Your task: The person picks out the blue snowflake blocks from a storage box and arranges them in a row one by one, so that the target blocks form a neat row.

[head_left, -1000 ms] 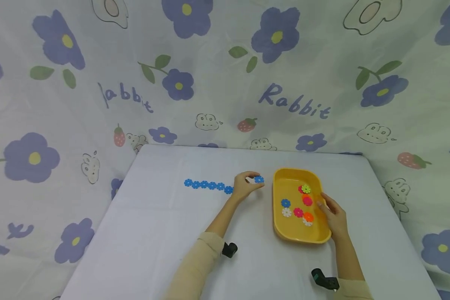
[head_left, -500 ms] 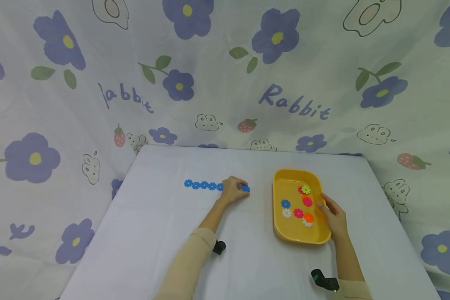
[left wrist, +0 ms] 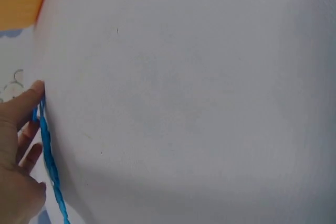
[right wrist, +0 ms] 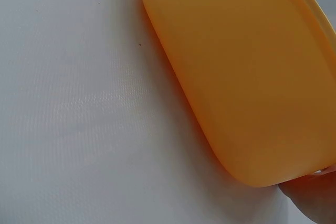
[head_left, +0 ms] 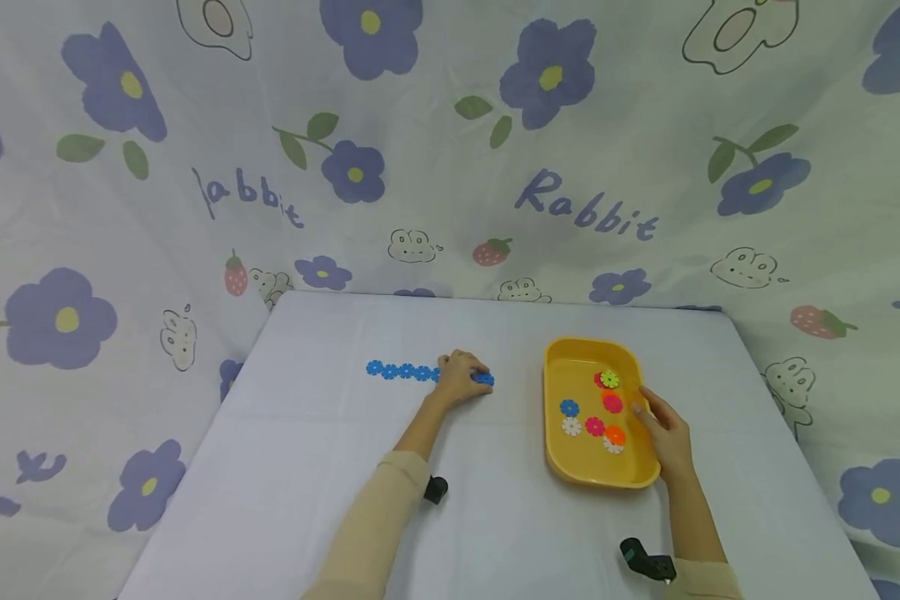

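Blue snowflake discs (head_left: 407, 372) lie in a row on the white table, left of centre in the head view. At the row's right end my left hand (head_left: 459, 379) pinches a blue disc (head_left: 486, 379) between thumb and finger, covering part of the row. In the left wrist view the row of blue discs (left wrist: 48, 156) appears edge-on beside the left hand (left wrist: 18, 145). My right hand (head_left: 669, 437) grips the right rim of a yellow tray (head_left: 551, 450). From the right wrist view, only the tray's outer wall (right wrist: 236, 77) and part of the hand show.
Inside the tray lie several loose discs, among them a blue one (head_left: 569, 408), a white one (head_left: 572, 427), a pink one (head_left: 595, 427) and a yellow-green one (head_left: 609, 379). White tabletop (head_left: 285, 467) extends around them. A patterned curtain (head_left: 435, 167) hangs behind.
My left hand has brought the blue disc from near the tray leftward and down to the row's right end. The right hand stays on the tray.
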`<action>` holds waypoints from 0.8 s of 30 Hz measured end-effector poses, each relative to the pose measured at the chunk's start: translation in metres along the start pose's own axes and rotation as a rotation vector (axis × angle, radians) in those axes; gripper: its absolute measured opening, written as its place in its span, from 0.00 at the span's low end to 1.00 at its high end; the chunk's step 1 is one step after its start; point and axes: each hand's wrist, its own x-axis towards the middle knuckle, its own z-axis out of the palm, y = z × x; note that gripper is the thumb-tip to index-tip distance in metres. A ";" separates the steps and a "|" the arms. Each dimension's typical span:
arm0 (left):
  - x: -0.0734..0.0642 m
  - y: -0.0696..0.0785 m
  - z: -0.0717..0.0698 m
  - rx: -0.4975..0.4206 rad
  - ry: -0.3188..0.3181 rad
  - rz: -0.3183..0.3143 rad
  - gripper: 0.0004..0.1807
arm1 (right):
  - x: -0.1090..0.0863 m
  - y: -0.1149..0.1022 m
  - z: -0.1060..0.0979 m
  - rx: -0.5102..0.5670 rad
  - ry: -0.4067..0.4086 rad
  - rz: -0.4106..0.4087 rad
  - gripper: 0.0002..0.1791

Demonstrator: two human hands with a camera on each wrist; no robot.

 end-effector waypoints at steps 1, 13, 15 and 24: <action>-0.001 -0.001 -0.001 0.001 -0.004 -0.003 0.18 | 0.000 0.000 0.000 0.000 -0.001 0.001 0.32; -0.010 -0.010 -0.004 -0.033 0.033 0.005 0.19 | 0.000 0.000 0.000 -0.012 -0.010 -0.014 0.32; -0.011 -0.012 -0.002 -0.015 0.057 0.012 0.19 | 0.000 0.001 0.000 -0.015 -0.014 -0.017 0.32; -0.012 -0.016 0.005 0.003 0.094 0.009 0.26 | -0.001 0.000 -0.001 -0.007 -0.010 -0.039 0.33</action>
